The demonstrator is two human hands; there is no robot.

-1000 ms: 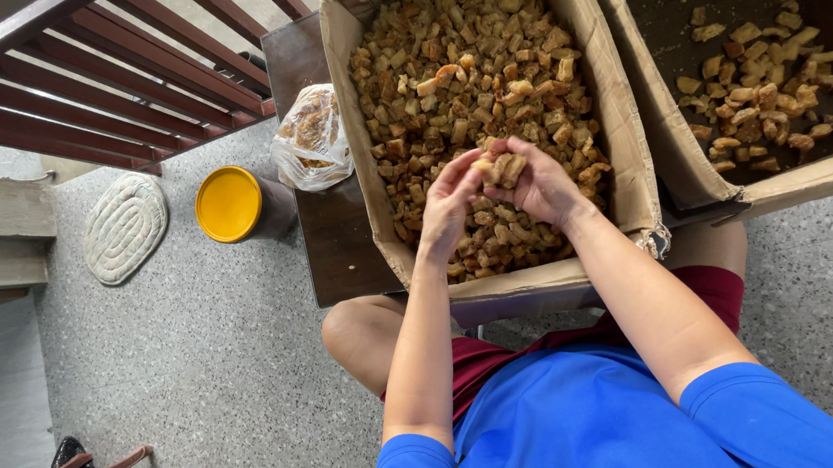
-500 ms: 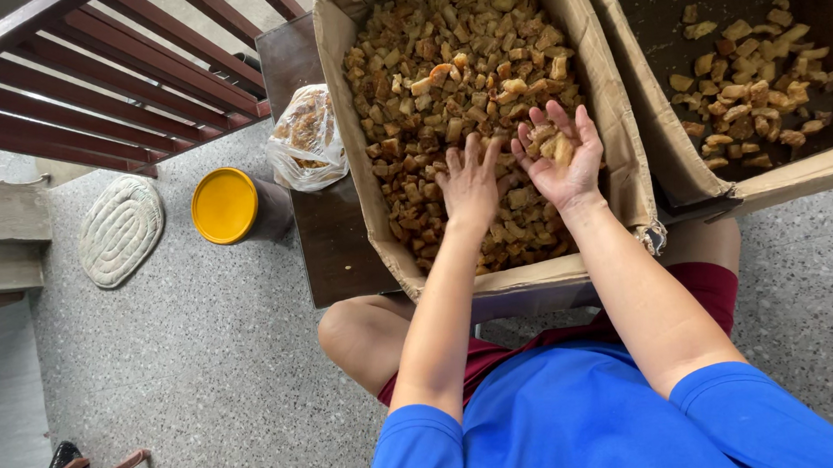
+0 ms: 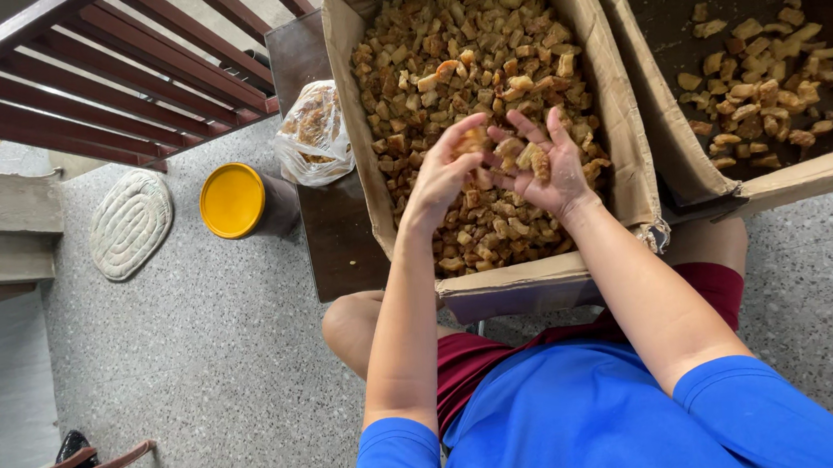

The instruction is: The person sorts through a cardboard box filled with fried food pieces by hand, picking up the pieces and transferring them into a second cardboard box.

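We've got both arms stretched over the box (image 3: pixel 617 116): right hand (image 3: pixel 546 167) palm-up, open, cradling chunks (image 3: pixel 530 159); left hand (image 3: pixel 446 171) curled, pinching one.

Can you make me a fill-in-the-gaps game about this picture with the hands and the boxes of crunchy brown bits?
1. The right hand lies palm up with golden-brown fried pieces resting on its ____.
2. Both hands hover over the ____ of the two cardboard boxes, the left hand pinching a piece.
3. The round tub on the speckled grey floor has a ____ lid.
4. The clear plastic bag of pieces sits on the ____ side of the full box.

Missing words: palm; fuller; yellow; left
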